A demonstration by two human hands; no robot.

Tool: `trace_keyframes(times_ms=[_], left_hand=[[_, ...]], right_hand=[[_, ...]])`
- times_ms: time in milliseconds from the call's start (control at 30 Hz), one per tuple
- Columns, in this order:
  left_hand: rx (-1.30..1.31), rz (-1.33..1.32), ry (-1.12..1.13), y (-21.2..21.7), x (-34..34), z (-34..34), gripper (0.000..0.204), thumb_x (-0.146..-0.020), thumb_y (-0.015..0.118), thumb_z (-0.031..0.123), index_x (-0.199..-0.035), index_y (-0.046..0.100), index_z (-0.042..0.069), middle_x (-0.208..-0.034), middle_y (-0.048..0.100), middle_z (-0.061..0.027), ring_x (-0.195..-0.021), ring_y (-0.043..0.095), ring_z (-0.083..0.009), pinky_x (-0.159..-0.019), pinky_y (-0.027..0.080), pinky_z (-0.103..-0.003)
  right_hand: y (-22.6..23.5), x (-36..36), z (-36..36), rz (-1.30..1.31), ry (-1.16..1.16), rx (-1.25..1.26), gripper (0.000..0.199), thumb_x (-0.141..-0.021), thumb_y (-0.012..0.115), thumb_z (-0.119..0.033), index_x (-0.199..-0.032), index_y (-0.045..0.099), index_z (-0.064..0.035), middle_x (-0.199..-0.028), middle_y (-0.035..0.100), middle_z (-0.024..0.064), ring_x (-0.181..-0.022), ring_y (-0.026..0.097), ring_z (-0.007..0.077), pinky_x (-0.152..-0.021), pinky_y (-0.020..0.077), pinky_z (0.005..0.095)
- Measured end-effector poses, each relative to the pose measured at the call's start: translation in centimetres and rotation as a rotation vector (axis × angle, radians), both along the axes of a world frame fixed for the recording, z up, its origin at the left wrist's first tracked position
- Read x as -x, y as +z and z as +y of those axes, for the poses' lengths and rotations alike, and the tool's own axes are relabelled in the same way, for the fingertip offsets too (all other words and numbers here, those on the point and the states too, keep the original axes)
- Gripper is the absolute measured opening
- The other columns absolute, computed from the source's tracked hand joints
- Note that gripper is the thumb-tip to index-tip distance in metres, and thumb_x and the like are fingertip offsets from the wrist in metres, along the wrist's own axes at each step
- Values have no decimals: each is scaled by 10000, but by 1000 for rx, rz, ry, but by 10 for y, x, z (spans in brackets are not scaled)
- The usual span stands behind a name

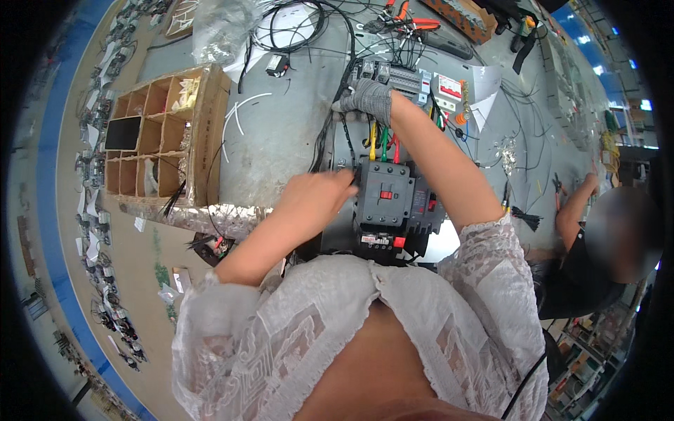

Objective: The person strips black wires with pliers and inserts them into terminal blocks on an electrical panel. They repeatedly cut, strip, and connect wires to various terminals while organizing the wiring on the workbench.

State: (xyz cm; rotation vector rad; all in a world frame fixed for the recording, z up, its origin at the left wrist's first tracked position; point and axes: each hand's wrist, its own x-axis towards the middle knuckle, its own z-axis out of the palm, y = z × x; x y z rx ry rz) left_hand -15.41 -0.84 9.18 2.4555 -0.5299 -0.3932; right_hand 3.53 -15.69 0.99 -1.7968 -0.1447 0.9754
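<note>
A dark grey contactor (385, 193) with a red mark in its middle lies in front of me, with yellow, green and red wires (384, 145) at its far side. My bare left hand (317, 202) is at the contactor's left edge, fingers bent together; what they hold is hidden. Farther off, my right hand (366, 100) wears a grey knitted glove and closes on a black wire (345, 128) running down beside the contactor. A black breaker with a red switch (430, 204) adjoins the contactor on the right. Terminal blocks (401, 76) sit just beyond my gloved hand.
A cardboard box with compartments (214, 130) stands on the left of the table. Coiled black cable (298, 35), a clear plastic bag (223, 31) and orange-handled pliers (421, 24) lie at the back. A white breaker (447, 90) is right of the terminal blocks. Another person (597, 245) works at right.
</note>
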Motion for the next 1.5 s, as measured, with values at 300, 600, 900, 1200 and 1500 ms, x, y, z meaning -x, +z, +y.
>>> trace_keyframes(times_ms=[300, 600, 900, 1200, 1500], left_hand=[[72, 103, 809, 126, 114, 162, 143, -924, 530, 146, -870, 587, 27, -622, 421, 71, -538, 296, -20, -472, 229, -196], [575, 381, -718, 127, 58, 100, 283, -846, 619, 238, -1048, 637, 40, -760, 610, -77, -614, 571, -207, -547, 430, -293], [178, -239, 403, -55, -89, 17, 315, -773, 694, 232, -956, 585, 1, -879, 588, -169, -841, 596, -305, -704, 471, -367], [108, -151, 355, -59, -108, 27, 202, -856, 569, 190, -876, 583, -11, -769, 626, -198, -716, 608, -351, -641, 467, -406], [16, -323, 261, -48, -78, -8, 174, -899, 495, 194, -929, 551, 32, -870, 598, -174, -749, 576, -368, -726, 457, -433]], right_hand=[[4, 10, -3, 8, -51, 29, 104, -747, 667, -166, -760, 648, -65, -561, 558, 19, -436, 469, 107, -369, 332, 265], [20, 12, 5, 77, 1, 4, 259, -747, 738, -312, -690, 698, -62, -626, 655, 40, -392, 414, 106, -375, 321, 257], [-11, 0, 6, 9, -138, 43, 355, -736, 723, -377, -632, 630, -50, -490, 490, 39, -429, 437, 161, -388, 315, 319], [4, 7, 0, 75, -97, -42, 252, -802, 680, -301, -794, 660, -50, -639, 652, 70, -433, 459, 106, -375, 328, 264], [-4, 4, -9, 78, -13, -63, 244, -705, 762, -162, -856, 596, -63, -652, 598, 25, -466, 515, 99, -367, 345, 227]])
